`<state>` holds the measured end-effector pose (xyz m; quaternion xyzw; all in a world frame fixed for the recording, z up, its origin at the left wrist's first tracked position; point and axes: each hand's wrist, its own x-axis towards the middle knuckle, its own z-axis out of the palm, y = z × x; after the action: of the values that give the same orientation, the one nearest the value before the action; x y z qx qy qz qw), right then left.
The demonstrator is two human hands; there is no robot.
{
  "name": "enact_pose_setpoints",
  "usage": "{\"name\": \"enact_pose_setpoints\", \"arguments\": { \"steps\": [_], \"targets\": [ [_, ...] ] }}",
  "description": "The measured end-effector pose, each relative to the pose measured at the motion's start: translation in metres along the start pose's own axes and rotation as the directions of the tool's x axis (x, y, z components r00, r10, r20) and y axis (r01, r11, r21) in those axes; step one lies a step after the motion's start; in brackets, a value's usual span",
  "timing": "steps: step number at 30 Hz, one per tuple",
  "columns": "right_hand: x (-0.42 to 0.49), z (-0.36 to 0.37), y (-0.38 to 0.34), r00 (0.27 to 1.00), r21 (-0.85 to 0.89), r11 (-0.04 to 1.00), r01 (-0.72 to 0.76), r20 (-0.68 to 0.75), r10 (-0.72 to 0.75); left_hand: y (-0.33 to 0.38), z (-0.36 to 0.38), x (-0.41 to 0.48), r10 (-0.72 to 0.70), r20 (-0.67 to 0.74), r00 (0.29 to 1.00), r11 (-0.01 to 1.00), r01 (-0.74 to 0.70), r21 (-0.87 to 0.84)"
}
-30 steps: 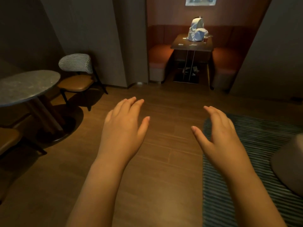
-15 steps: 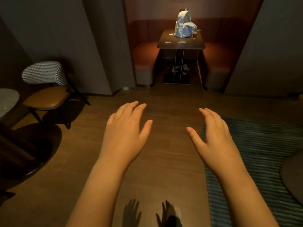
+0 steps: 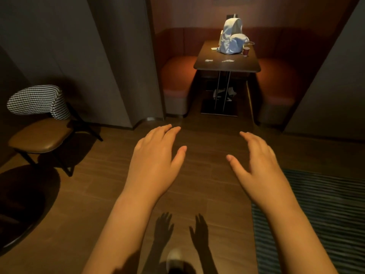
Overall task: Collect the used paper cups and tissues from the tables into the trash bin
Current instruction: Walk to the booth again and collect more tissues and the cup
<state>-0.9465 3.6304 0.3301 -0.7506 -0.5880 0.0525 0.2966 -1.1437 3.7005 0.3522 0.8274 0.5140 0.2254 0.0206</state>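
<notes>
A dark booth table (image 3: pixel 227 65) stands ahead in an alcove. On it sit a small red paper cup (image 3: pixel 245 51) at the right and crumpled white tissues (image 3: pixel 208 60), (image 3: pixel 227 60) near its front edge. Another bit of white paper (image 3: pixel 214 48) lies by the backpack. My left hand (image 3: pixel 156 163) and my right hand (image 3: pixel 256 167) float palm-down over the wooden floor, fingers straight, holding nothing, well short of the table. No trash bin is in view.
A pale backpack (image 3: pixel 232 36) stands on the table. Orange benches (image 3: pixel 175 80), (image 3: pixel 276 86) flank it. A chair with a checked backrest (image 3: pixel 39 123) stands at the left. A striped rug (image 3: pixel 320 214) covers the floor at the right. Grey walls border the alcove.
The view has moved forward and turned left toward the booth; the table now looks nearer. The round table at the left has left the view. Both hands stay open.
</notes>
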Motion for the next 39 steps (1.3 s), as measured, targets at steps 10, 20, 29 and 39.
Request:
{"name": "enact_pose_setpoints", "arguments": {
  "steps": [10,20,29,39],
  "targets": [
    [0.231,0.071,0.025,0.999,-0.064,0.997,-0.038,-0.021,0.037,-0.07,0.093,0.23,0.041,0.026,0.999,0.995,-0.038,-0.095],
    [0.402,0.131,0.062,0.989,-0.019,0.991,-0.134,0.056,0.135,-0.099,0.174,0.428,0.078,0.181,0.98,0.987,-0.05,-0.156],
    [0.594,0.145,0.149,0.975,0.05,0.974,-0.22,0.042,0.218,-0.075,0.26,0.605,0.102,0.076,0.992,0.983,-0.089,-0.158],
    [0.8,0.14,0.248,0.985,0.111,0.98,-0.168,-0.006,0.17,-0.032,0.338,0.807,0.099,0.077,0.992,0.979,-0.083,-0.188]
  ]
}}
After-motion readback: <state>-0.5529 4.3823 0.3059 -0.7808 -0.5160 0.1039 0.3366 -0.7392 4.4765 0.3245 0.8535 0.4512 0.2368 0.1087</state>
